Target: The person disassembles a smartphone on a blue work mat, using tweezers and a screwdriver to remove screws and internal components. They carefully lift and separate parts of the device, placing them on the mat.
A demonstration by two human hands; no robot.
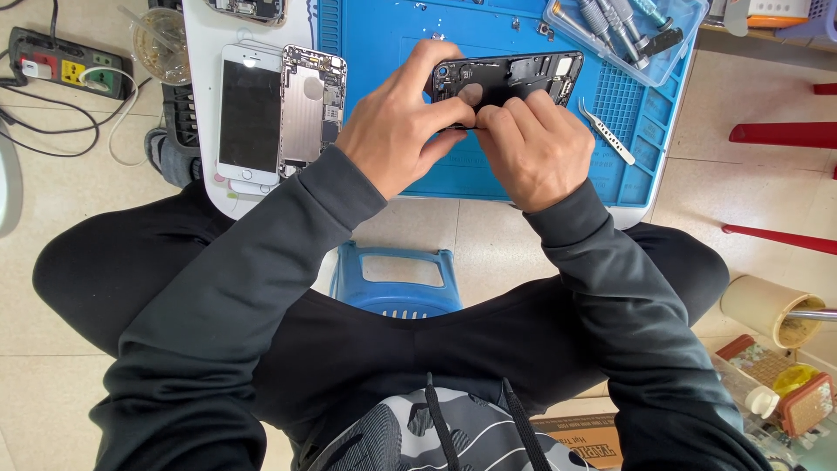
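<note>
Black rectangular phone housing [506, 80], opened w/ inner parts showing, is held just above a blue ridged silicone repair mat [384, 35] on a white surface [205, 35]. Left hand [397, 126] has its grip clamped on the housing's left end; right hand [532, 148] pinches fingertips together at its lower edge, possibly on a tiny part, too small to tell. Silver metal tweezers [608, 133] lie on the mat just right of the hands. White-fronted phone [249, 113] & a bare silver phone chassis [311, 105] rest side by side, well left. Risk, as a judgement: the pinch slipping could drop a small piece into the mat's ridges, or too much force could bend something inside.
</note>
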